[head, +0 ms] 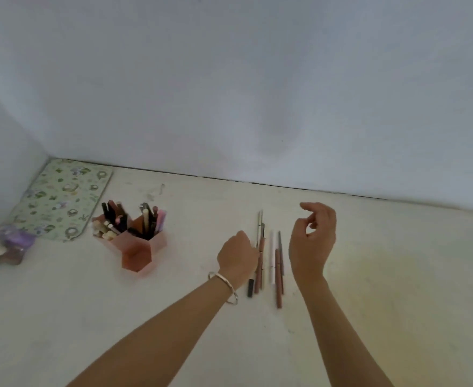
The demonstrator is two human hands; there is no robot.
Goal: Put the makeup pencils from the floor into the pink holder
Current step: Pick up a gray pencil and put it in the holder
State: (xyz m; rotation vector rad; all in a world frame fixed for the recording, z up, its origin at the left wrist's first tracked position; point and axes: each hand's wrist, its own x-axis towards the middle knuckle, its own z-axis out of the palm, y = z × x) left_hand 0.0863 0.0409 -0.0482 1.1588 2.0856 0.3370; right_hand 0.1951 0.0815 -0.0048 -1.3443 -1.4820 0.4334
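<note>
Several makeup pencils (277, 270) lie side by side on the pale floor, pink, white, grey and black, pointing away from me. My left hand (237, 254), with a silver bangle on the wrist, rests at the left edge of the row, its fingers curled against a pink pencil (259, 263); whether it grips that pencil is hidden. My right hand (313, 238) hovers to the right of the row, fingers loosely curled and holding nothing. The pink holder (137, 254), made of hexagonal cups, stands to the left with several pencils upright in its rear cups.
A green patterned mat (59, 199) lies in the back-left corner against the white wall. A purple container (16, 241) and other small items sit at the far left edge. The wall runs along the back of the floor.
</note>
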